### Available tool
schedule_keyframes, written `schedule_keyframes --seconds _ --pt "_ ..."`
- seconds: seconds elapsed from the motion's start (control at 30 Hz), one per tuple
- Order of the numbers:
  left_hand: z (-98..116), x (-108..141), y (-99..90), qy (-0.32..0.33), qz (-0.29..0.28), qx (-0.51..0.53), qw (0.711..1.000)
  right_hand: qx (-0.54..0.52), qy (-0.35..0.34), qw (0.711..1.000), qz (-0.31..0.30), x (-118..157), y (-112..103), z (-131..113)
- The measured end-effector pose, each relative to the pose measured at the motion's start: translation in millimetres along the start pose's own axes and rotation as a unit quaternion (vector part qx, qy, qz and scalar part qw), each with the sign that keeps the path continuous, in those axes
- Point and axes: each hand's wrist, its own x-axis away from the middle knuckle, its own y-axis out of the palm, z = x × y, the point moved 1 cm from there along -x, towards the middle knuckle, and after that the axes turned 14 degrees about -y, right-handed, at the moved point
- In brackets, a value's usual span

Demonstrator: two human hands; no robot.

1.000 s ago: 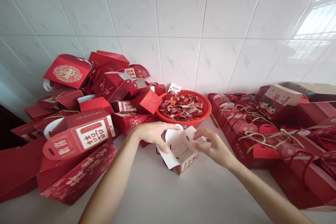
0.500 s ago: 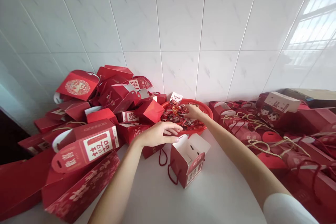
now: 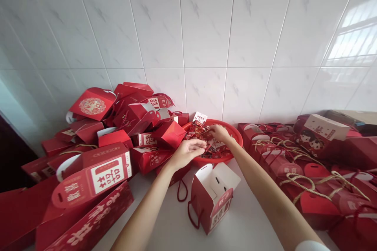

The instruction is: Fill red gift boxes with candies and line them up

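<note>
Looking down, the head view shows the right hand (image 3: 218, 133) in the red basket (image 3: 238, 134), amid wrapped packets (image 3: 217, 148); its fingers are bent close together, though whether they hold a packet one cannot tell; the left hand (image 3: 189, 151) is at the basket's near-left side, fingers loosely curled and narrow, their hold, if any, unclear; picking out packets seems the step in hand, and the next move likely calls for a sure pinch; the front box (image 3: 209, 192) stands upright and open on the table (image 3: 171, 221), near the basket; counted: 2 hands, 1 basket, 1 front box, 1 white card (image 3: 200, 118); the packets, heaped boxes (image 3: 110, 174) at left and lined-up boxes (image 3: 316, 204) at right overlap too much to count.
</note>
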Motion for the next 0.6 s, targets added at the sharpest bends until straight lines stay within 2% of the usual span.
schedule_keyframes --seconds 0.1,0.17,0.2,0.27,0.3,0.33,0.4,0.47,0.6 --pt "-4.2 -8.3 3.4 -0.015 0.061 0.078 0.995 -0.088 -0.019 0.994 0.068 11.7 -7.6 -0.2" --pt "-5.8 -14.5 4.7 -0.033 0.122 0.136 0.983 -0.224 -0.025 0.968 0.109 23.4 -11.3 -2.8" --pt "-6.0 -17.6 5.7 -0.041 0.148 0.159 0.975 -0.316 -0.018 0.94 0.126 29.4 -12.4 -4.6" --pt "-5.3 -23.6 9.0 -0.059 0.162 0.2 0.965 -0.494 0.01 0.858 0.142 39.7 -12.9 -8.8" --pt "-4.4 -26.4 11.4 -0.068 0.146 0.22 0.962 -0.553 0.026 0.821 0.138 43.5 -12.5 -11.0" --pt "-3.3 -28.8 14.1 -0.077 0.117 0.24 0.961 -0.583 0.039 0.801 0.131 46.2 -11.9 -12.8" --pt "-1.2 -32.7 19.1 -0.095 0.053 0.277 0.955 -0.605 0.054 0.785 0.124 49.3 -10.2 -15.0" --pt "-0.7 -35.8 22.0 -0.108 0.019 0.294 0.95 -0.607 0.063 0.781 0.129 50.9 -8.4 -14.9" --pt "-6.0 -41.9 20.5 -0.125 0.031 0.308 0.943 -0.596 0.078 0.791 0.117 55.2 -6.9 -12.3"
